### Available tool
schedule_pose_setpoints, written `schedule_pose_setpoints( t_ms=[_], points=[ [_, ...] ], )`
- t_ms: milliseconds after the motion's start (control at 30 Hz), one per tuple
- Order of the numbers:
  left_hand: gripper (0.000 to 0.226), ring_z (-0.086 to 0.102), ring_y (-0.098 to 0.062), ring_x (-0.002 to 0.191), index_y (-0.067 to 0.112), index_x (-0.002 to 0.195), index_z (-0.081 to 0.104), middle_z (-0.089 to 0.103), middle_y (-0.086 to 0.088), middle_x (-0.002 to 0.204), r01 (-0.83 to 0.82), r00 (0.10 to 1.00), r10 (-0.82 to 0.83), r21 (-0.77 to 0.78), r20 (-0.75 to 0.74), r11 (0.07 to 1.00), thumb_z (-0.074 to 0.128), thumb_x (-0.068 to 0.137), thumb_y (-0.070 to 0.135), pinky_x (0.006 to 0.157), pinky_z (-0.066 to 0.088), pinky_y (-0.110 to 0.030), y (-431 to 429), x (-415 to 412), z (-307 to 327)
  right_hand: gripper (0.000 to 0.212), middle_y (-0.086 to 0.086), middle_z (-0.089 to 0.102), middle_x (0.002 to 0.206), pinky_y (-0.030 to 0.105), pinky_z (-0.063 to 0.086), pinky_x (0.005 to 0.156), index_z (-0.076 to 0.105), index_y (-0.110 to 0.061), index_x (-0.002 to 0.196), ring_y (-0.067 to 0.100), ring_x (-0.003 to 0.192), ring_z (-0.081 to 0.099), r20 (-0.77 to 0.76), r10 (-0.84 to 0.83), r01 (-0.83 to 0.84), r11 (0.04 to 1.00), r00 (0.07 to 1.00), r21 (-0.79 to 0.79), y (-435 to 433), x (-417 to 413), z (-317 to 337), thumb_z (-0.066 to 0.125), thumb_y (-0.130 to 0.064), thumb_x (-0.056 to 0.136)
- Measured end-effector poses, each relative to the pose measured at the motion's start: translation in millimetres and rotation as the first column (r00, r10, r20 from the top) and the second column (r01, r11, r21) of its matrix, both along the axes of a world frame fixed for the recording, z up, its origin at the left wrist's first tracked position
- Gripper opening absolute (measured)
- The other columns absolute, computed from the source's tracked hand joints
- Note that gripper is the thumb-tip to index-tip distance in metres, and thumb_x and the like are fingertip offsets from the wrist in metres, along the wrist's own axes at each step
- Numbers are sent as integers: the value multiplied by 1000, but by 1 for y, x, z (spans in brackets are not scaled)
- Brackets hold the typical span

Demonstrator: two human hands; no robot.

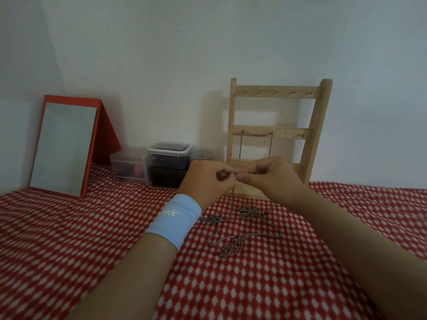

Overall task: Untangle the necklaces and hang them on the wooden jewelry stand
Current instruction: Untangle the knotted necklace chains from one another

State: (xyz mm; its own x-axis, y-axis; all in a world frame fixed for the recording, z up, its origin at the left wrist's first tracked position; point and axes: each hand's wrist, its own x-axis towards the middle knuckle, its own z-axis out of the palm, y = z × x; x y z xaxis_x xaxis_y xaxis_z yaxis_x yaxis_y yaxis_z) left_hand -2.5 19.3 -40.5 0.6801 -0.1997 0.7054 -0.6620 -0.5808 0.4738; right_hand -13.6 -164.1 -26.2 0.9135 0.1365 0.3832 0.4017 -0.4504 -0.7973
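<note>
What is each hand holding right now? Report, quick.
Left hand: closed, pinching the necklace chain.
Right hand: closed, pinching the same chain's end.

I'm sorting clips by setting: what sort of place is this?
Probably a home dressing corner: a red-framed mirror, a wooden jewelry stand and clear storage boxes sit on a red patterned cloth.

Pale bare wood, matt and faintly grained, on the ladder-shaped wooden jewelry stand (277, 93); small shiny metal hooks (278, 89) along its top rail. Dull coppery metal, finely linked, in the tangled necklace chains (233, 247) and the flat flower-shaped pendant (250, 211). Soft matt red cloth with white dots (92, 239) underneath. Smooth reflective glass in the red-framed standing mirror (63, 147). Clear glossy plastic in the small storage boxes (128, 163). Stretchy pale-blue knit wristband (175, 221).
</note>
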Motion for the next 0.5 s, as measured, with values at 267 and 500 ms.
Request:
schedule_pose_setpoints(
  t_ms=[267,500],
  points=[
    [16,58,10,68,17,95,79,73,7,80,-2,1000,2,39,-1,999,71,82,13,73,47,-2,3,2,1,4,-5,66,59,17,47,54,80,-22,85,8,53,48,6,48,-48,998,999,-39,-3,-2,-2,78,-24,88],
    [13,70,-11,80,16,82,71,75,0,82,131,852,-257,-290,-456,948,62,89,14,82,55,-27,-6,-2,10,8,1,73,75,26,49,58,78,-23,88,4,56,53,79,-22,26,999,997,-39,-8,5,0,74,-29,91]
  ],
)
